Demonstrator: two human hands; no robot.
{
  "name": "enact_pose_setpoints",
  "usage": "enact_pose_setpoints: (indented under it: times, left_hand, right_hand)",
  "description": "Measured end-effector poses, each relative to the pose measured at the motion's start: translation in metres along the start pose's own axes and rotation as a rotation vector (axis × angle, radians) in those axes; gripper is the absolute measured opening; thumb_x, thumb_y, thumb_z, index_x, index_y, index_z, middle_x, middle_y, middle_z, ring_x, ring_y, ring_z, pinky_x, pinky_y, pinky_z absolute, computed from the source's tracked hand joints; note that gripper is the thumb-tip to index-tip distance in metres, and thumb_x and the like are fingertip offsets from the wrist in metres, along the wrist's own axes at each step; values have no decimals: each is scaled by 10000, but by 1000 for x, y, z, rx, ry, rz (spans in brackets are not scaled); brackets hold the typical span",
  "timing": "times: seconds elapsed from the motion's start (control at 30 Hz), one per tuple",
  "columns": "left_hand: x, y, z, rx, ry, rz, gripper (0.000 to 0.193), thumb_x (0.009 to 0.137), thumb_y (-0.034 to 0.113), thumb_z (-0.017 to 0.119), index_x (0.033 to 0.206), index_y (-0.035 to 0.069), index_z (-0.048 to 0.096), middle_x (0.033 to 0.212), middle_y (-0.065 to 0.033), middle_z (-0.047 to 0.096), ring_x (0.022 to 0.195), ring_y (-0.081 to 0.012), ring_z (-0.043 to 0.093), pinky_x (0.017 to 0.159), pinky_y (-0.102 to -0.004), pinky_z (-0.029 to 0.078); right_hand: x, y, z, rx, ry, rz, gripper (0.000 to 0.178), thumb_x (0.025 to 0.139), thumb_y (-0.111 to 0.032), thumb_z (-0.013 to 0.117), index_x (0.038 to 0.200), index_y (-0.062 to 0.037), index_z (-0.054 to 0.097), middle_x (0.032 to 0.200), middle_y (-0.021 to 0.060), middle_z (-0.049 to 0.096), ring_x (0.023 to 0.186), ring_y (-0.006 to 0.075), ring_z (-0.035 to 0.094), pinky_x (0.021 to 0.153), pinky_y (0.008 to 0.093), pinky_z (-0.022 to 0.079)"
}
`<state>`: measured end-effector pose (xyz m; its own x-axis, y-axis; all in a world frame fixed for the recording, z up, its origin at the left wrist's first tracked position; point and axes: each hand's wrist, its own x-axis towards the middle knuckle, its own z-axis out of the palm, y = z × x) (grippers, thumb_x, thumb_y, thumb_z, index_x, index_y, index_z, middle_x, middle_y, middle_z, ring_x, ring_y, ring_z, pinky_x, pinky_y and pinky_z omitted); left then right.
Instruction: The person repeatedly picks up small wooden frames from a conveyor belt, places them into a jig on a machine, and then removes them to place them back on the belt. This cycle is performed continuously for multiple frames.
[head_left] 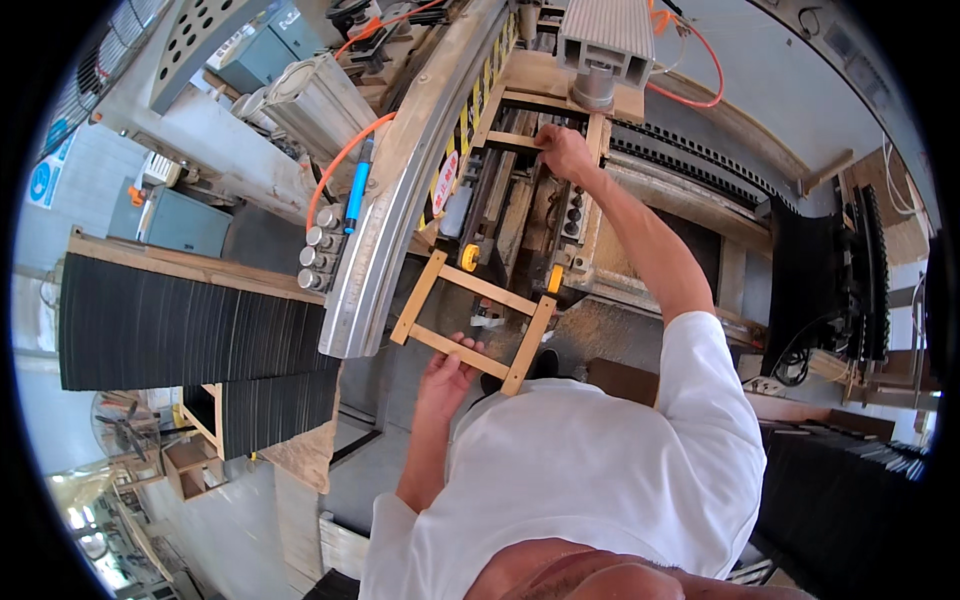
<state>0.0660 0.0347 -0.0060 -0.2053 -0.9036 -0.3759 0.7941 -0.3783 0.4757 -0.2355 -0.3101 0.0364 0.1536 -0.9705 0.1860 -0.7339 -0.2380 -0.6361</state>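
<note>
A light wooden frame, four bars with small holes near the ends, is held up in front of my body. My left hand grips its near bar, fingers closed around the wood. Farther away, a second wooden frame lies in the machine under a metal press cylinder. My right hand reaches out to this frame and pinches its near bar close to the right corner; the fingertips are partly hidden. Two yellow wheels sit on the machine just beyond the held frame.
A metal beam with a blue pen and round knobs runs along the left. Beyond it stand long stacks of black-faced panels. Rails and a black chain track lie on the right. Sawdust covers parts of the floor.
</note>
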Motion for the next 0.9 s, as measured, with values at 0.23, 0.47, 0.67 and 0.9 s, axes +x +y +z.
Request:
enact_pose_setpoints:
  times: [0.23, 0.47, 0.67, 0.9]
  left_hand:
    - [-13, 18, -61, 43, 60, -73, 313, 920, 58, 566, 1229, 33, 529, 1180, -102, 600, 1193, -288, 533, 1019, -419, 435]
    - [-32, 35, -93, 76, 171, -100, 319, 919, 92, 585, 1224, 31, 518, 1167, -95, 597, 1199, -283, 514, 1043, -415, 400]
    - [-16, 38, -100, 140, 167, -108, 317, 918, 101, 588, 1220, 35, 520, 1167, -94, 595, 1197, -280, 519, 1046, -429, 403]
    - [-3, 15, -83, 211, 214, -160, 303, 921, 99, 583, 1212, 37, 523, 1170, -90, 593, 1194, -278, 525, 1053, -430, 394]
  right_hand:
    - [4, 3, 3, -101, -9, -78, 297, 738, -91, 699, 993, -40, 556, 920, 175, 663, 928, 392, 608, 779, 449, 488]
    - [-5, 7, 9, -147, 15, -180, 275, 767, -72, 654, 987, -31, 494, 874, 189, 638, 878, 412, 603, 762, 487, 468]
    - [-7, 9, 4, -100, 23, -179, 273, 776, -93, 639, 1005, -35, 503, 879, 199, 642, 891, 416, 601, 765, 499, 462]
    - [1, 9, 7, -88, 6, -166, 272, 746, -92, 622, 1009, -56, 563, 907, 205, 652, 909, 413, 609, 779, 486, 479]
